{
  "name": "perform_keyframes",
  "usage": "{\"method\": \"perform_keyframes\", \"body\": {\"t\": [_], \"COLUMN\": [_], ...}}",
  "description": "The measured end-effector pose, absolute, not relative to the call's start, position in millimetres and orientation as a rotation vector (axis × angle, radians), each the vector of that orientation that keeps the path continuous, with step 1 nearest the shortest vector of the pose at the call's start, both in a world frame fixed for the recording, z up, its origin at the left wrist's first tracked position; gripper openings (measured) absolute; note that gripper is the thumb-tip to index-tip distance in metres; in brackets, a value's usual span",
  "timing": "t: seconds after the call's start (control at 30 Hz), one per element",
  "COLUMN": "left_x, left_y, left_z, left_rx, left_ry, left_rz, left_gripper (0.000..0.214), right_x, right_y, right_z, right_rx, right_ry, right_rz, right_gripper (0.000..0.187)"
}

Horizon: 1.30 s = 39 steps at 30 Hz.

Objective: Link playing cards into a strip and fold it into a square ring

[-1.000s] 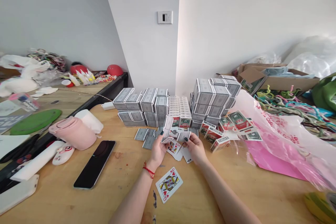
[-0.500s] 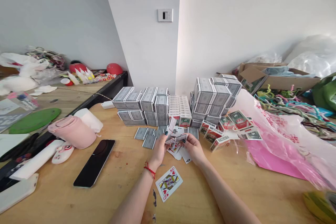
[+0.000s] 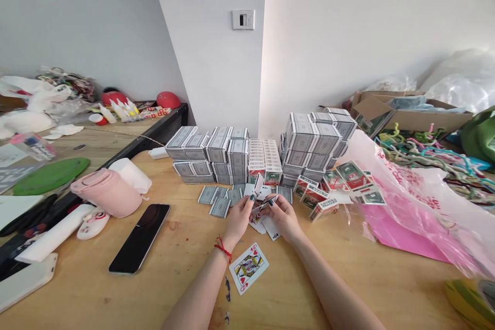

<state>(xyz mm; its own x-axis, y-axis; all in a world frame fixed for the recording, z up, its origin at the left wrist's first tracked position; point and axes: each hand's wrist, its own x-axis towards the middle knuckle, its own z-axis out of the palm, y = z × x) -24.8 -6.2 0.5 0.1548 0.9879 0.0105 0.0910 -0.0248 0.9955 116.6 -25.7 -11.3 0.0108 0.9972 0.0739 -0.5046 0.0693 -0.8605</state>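
Observation:
My left hand (image 3: 240, 218) is closed on playing cards (image 3: 258, 184), one standing nearly upright above the thumb. Close beside it, my right hand (image 3: 285, 220) pinches dark-edged playing cards (image 3: 267, 203) seen almost edge-on; how many is hard to tell. Beneath both hands lies a loose group of face-up cards (image 3: 271, 228), partly covered by the fingers. A queen of hearts (image 3: 249, 268) lies face up between my forearms. To the left of my left hand, several grey-patterned cards (image 3: 219, 207) rest on the wooden table (image 3: 185, 278).
Stacks of grey-backed decks (image 3: 219, 147) stand at the back left, taller stacks (image 3: 309, 139) at the back right. Between them are rows of card boxes (image 3: 264, 157). Red-and-green boxes (image 3: 324, 209) and pink plastic (image 3: 410, 227) lie right; a phone (image 3: 139, 238) and pink bag (image 3: 110, 193) left.
My left hand has shifted slightly right and up, closer to my right hand. The cards in the two hands now come together. The queen of hearts stays put.

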Motion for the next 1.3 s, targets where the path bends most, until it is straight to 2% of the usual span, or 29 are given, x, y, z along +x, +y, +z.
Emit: {"method": "perform_keyframes", "body": {"t": [0.43, 1.3], "left_x": [-22.9, -24.8], "left_y": [-9.4, -10.4], "left_z": [0.1, -2.6], "left_rx": [1.457, 1.487], "left_ry": [1.184, 1.29], "left_rz": [1.066, 1.194], "left_gripper": [0.034, 0.035], "right_x": [118.7, 111.7], "right_y": [-26.0, -28.6], "right_z": [-11.6, -8.7], "right_rx": [-1.002, -1.007], "right_ry": [-1.058, -1.086], "right_rz": [1.201, 1.18], "right_gripper": [0.031, 0.032]}}
